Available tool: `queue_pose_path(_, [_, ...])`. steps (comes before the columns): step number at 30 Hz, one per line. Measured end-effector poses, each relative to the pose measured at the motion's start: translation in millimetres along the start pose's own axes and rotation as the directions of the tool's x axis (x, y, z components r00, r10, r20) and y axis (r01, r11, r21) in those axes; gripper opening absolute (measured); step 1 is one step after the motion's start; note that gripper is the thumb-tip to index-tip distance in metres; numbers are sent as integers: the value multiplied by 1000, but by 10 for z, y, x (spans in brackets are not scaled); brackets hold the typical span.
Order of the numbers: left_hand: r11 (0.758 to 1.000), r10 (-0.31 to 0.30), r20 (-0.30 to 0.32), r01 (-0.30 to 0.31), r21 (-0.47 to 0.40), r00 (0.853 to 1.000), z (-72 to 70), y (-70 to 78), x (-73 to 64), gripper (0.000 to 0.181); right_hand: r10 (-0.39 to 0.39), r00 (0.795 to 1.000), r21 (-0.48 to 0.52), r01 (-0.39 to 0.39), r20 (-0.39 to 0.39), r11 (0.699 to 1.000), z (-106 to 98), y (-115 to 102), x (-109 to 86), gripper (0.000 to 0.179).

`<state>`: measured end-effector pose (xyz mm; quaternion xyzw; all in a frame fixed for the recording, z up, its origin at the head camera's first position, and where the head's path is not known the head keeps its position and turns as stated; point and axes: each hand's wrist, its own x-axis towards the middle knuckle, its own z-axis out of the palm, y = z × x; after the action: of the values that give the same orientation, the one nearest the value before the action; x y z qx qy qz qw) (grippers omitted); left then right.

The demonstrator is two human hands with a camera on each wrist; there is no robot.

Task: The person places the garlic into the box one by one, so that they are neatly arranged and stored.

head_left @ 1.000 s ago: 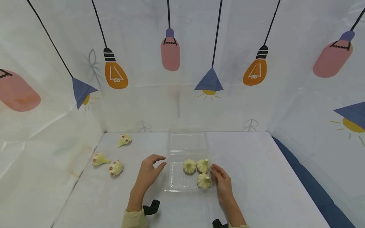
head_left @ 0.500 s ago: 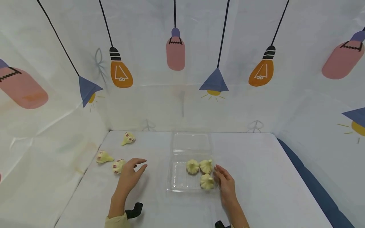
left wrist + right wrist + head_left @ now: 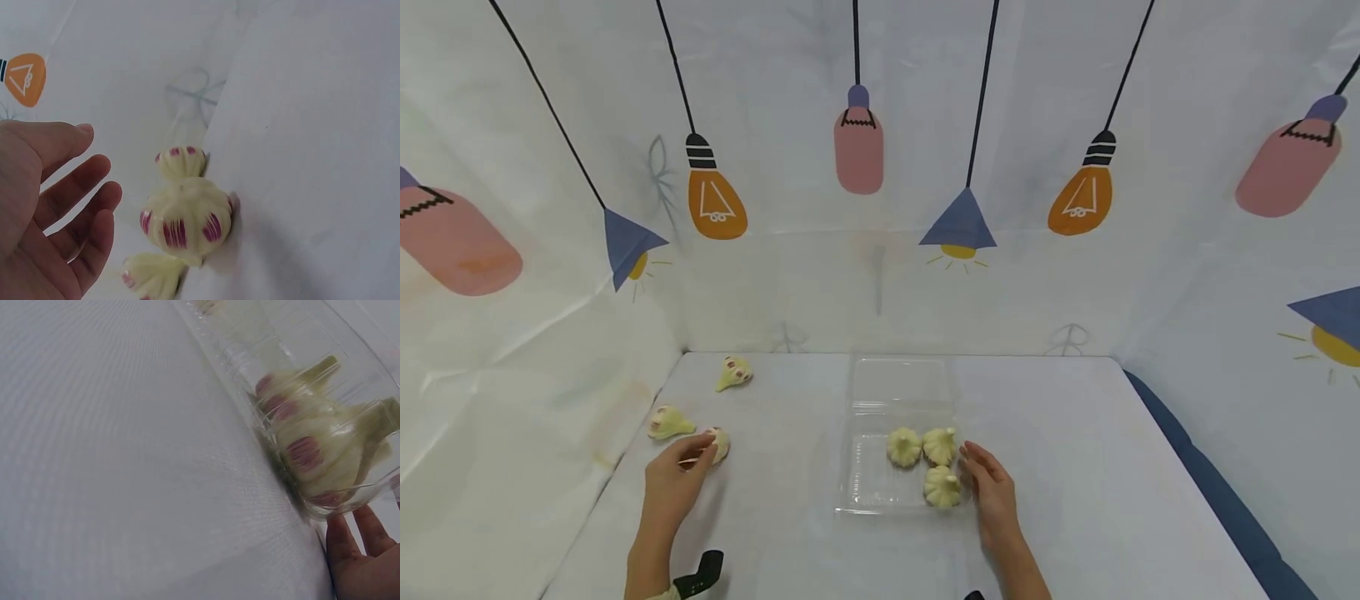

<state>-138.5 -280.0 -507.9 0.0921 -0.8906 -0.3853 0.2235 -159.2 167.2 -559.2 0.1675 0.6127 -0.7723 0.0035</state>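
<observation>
One garlic bulb, pale with purple patches, lies on the white table at the lower left of the head view. The left hand is beside it, thumb and fingers parted; the left wrist view shows a gap, so it grips nothing. A second bulb and a third bulb lie farther up the frame. At lower centre, three bulbs sit in the right part of a clear container; the right hand rests loosely at its side, seemingly touching, not clasping it. The glossy bulb looks light, firm, slightly slippery and apt to roll; a pinch across its widest part should suit. The container's thin plastic probably flexes and slides easily, wanting only light pressure.
</observation>
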Motion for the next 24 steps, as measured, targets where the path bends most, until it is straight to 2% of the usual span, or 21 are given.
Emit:
queue_pose_path(5, [998, -64, -48, 65, 21, 997, -104, -157, 26, 15, -19, 1000, 7, 19, 3, 1000, 22, 6, -10, 39])
queue_pose_path(11, [986, -160, -54, 163, 38, 986, -156, -310, 32, 18, 5, 1000, -11, -5, 10, 1000, 18, -27, -18, 40])
queue_pose_path(15, [983, -174, -60, 177, 51, 983, -131, -391, 56, 20, 5, 1000, -9, -5, 4, 1000, 18, -36, -14, 40])
queue_pose_path(19, [973, -218, -71, 223, 58, 973, -62, -469, 64, 23, 5, 1000, -8, -5, 5, 1000, 17, -33, -11, 39])
queue_pose_path(24, [960, -275, -37, 276, 38, 961, -13, -525, 34, 40, 9, 1000, -10, -9, 19, 1000, 26, -24, -21, 40])
